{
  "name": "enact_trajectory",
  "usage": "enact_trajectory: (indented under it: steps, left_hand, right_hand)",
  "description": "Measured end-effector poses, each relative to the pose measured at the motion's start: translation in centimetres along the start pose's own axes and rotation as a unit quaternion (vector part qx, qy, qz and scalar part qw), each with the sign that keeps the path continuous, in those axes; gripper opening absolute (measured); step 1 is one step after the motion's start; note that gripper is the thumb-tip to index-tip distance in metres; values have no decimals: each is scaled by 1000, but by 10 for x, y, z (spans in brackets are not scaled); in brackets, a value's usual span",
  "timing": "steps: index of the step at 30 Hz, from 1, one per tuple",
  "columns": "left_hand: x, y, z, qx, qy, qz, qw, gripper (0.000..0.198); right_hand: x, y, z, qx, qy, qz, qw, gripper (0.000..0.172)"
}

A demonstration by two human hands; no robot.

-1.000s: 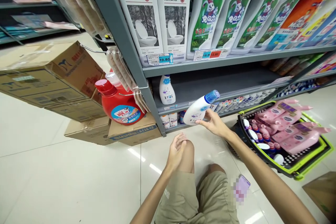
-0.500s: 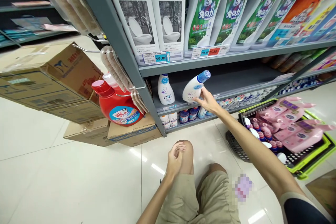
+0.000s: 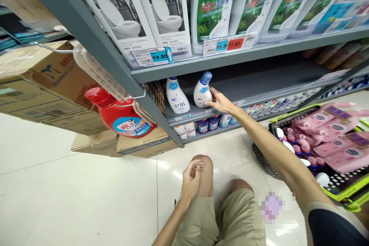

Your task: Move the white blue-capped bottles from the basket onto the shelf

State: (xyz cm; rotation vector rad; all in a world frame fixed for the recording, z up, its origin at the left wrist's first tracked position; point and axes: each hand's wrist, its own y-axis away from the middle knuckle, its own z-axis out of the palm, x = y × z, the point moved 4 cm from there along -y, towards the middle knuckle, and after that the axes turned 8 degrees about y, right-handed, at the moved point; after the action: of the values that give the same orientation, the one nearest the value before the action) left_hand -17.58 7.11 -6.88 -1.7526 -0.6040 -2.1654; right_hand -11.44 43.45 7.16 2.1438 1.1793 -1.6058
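Note:
A white cleaner bottle point(image 3: 201, 95) with a blue cap stands nearly upright on the middle shelf, leaning slightly. My right hand point(image 3: 221, 102) is closed round its right side, thumb low on the front and fingers behind. To its left, close by, a similar white bottle point(image 3: 177, 98) stands on the same shelf. Resting over my knee, my left hand point(image 3: 192, 177) has loosely curved fingers and holds nothing that I can see.
A black basket point(image 3: 266, 161) with a lime rim, loaded with pink bottles point(image 3: 337, 144), stands at the right. Green bottles point(image 3: 213, 11) line the shelf above. Cardboard boxes point(image 3: 144, 148) and a red detergent jug point(image 3: 123, 117) are left of the shelf post point(image 3: 115, 50).
My right hand has brought the white bottle leftward, beside the other one, and turned it from tilted to nearly upright. My left hand stays on the knee. The view has moved closer to the shelf.

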Motion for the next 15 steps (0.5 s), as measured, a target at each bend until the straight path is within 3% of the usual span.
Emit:
enact_trajectory:
  steps: [7, 15]
  left_hand:
    - [5, 2, 4, -1, -21, 0, 1000, 33]
    - [-3, 2, 4, -16, -12, -5, 1000, 32]
  right_hand:
    - [19, -17, 8, -64, -77, 10, 995, 61]
    - [16, -25, 9, -89, -121, 52, 987, 64]
